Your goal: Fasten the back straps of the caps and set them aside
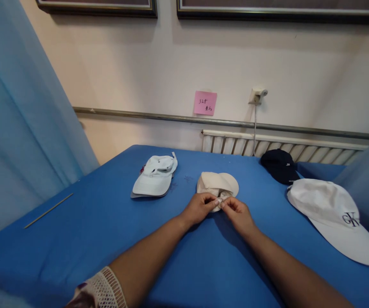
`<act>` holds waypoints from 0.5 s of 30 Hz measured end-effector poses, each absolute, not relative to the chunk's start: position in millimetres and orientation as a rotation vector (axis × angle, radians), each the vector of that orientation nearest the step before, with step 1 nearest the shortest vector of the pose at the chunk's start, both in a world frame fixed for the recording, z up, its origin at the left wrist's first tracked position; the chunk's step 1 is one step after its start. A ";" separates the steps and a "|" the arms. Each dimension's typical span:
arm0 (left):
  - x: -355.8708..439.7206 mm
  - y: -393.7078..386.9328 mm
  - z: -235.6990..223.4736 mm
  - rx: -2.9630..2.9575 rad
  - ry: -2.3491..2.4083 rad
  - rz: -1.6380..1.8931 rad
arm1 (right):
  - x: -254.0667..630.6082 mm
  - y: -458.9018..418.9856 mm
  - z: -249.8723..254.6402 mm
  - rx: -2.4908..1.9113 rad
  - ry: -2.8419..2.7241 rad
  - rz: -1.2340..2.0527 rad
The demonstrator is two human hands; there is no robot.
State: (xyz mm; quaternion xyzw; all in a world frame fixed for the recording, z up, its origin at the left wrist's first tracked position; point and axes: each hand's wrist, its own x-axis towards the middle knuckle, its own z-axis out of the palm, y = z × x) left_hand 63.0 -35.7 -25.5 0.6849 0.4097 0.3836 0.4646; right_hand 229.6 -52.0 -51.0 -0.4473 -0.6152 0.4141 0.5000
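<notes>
A beige cap (218,184) lies folded on the blue table (107,222) in the middle. My left hand (199,208) and my right hand (237,212) meet at its near edge. Both pinch the cap's back strap between thumb and fingers, fingertips almost touching. A white cap (154,177) lies to the left of the beige one, apart from my hands. Neither hand touches the other caps.
A large white cap with a dark logo (335,214) lies at the right, a dark navy cap (280,166) behind it. A thin wooden stick (48,210) rests near the left edge. Blue curtains hang on both sides; a radiator and a pink note are on the wall.
</notes>
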 end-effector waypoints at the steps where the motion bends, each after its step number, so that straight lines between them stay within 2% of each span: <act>1: 63.5 -36.3 -24.4 1.702 0.999 0.941 | 230.0 -51.5 -50.3 -1.073 -1.448 1.052; 6: 62.3 -37.9 -21.7 1.746 1.005 0.922 | 233.0 -51.8 -47.4 -1.039 -1.395 1.144; 15: 56.8 -35.4 -17.9 1.507 1.017 1.004 | 240.1 -45.7 -51.9 -1.109 -1.542 0.809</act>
